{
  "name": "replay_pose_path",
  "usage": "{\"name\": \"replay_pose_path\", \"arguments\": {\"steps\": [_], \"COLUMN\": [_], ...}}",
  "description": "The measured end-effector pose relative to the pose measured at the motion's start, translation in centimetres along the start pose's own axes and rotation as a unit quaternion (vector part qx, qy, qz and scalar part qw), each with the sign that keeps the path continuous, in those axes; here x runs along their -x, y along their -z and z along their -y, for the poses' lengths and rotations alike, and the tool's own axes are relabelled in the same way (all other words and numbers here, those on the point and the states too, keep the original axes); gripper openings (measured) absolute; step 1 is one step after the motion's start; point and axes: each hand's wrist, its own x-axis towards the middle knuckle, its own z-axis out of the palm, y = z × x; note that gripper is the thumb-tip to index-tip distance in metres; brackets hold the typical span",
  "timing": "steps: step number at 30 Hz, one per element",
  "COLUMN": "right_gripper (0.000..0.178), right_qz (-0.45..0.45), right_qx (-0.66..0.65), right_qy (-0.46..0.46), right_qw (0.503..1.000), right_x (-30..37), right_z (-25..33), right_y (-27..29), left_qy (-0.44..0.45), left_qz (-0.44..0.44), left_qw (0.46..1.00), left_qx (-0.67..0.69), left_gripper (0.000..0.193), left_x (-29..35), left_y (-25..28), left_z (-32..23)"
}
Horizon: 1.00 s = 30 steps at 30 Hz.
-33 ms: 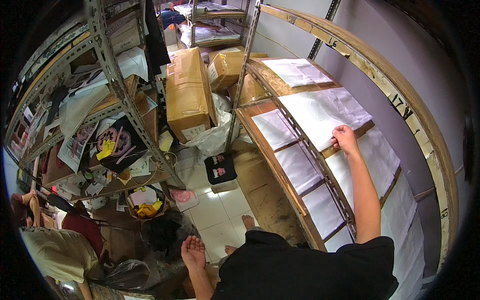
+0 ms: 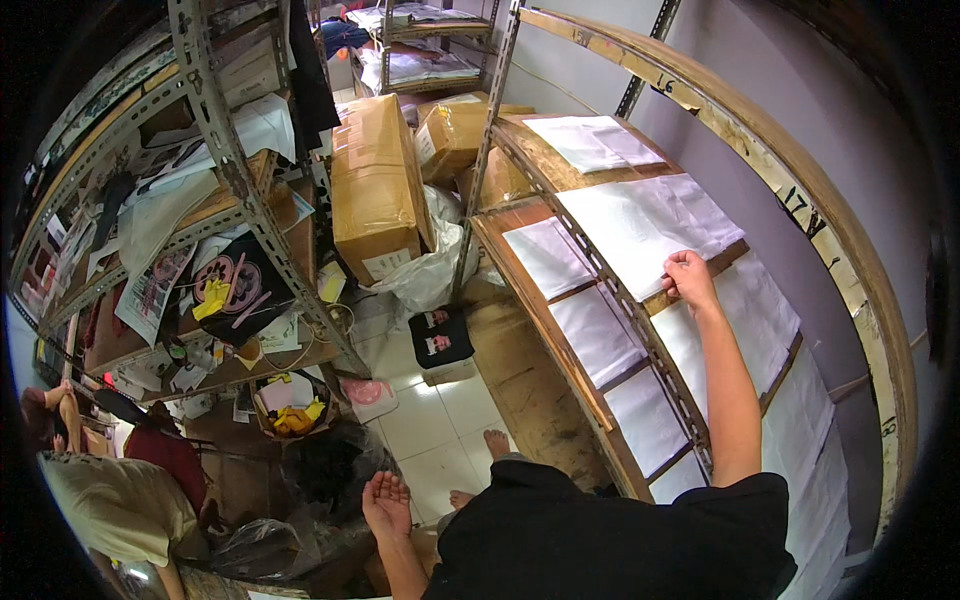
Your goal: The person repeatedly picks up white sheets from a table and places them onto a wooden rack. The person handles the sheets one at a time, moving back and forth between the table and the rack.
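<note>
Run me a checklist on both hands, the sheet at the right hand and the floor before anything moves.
1. Right hand at the white sheet: ok, fingers curled at its near edge.
2. Sheet pinched firmly: cannot tell, the fingertips hide it.
3. Left hand free: ok, palm up, nothing visible in it.
4. Sheet over the upper shelf: ok.
5. Floor ahead of the feet unobstructed: not ok, a black printed piece sits there.

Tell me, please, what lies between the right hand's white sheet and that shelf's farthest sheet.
In the head view, brown board shows between the sheet at the right hand and the farthest sheet.
</note>
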Motion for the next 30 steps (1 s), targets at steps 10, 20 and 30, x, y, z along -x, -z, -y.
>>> {"name": "replay_pose_path", "arguments": {"steps": [10,20,30], "right_gripper": [0.014,0.013,0.018], "right_qz": [0.016,0.004,-0.07], "right_qx": [0.078,0.136,0.283], "right_qy": [0.021,0.024,0.129], "right_qw": [0.997,0.99,0.948], "right_x": [0.8,-0.4,-2.7], "right_z": [0.1,-1.4,-3.1], "right_y": [0.5,0.7,2.6], "left_qy": [-0.003,-0.003,-0.004], "left_qz": [0.008,0.007,0.005], "left_qw": [1.0,1.0,1.0], "left_qx": [-0.017,-0.011,0.006], "left_gripper": [0.03,0.03,0.03], "left_x": [-0.7,-0.6,-0.4], "left_y": [0.2,0.3,0.3], "left_z": [0.1,-0.2,0.0]}}
